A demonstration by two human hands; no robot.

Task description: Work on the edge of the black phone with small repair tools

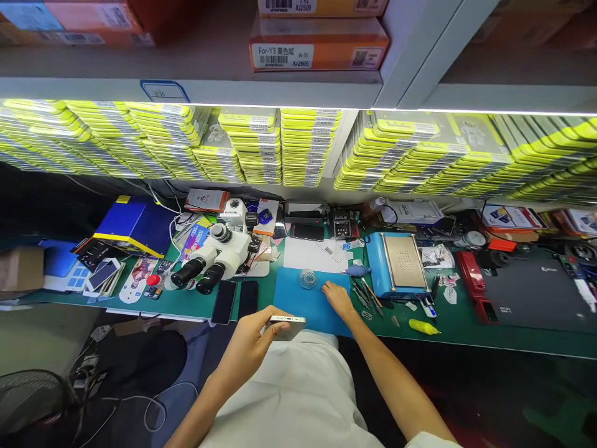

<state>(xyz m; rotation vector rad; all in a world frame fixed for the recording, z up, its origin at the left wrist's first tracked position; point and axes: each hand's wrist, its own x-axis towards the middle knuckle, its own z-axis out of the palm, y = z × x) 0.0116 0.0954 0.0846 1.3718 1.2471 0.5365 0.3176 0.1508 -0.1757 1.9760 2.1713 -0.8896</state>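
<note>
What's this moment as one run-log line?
left hand: holding phone, port edge toward camera | right hand: over blue mat, contact unclear | clear round dish: on mat, near right hand

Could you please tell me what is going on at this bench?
The person's left hand holds a phone with its port edge showing. The right hand is at the blue mat, near a small clear round dish. A white microscope stands to the left of the mat.

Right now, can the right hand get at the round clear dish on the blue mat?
Likely yes: the right hand is at the blue mat, just beside the dish, with nothing visible between them. Whether it holds something small is hard to tell.
</note>
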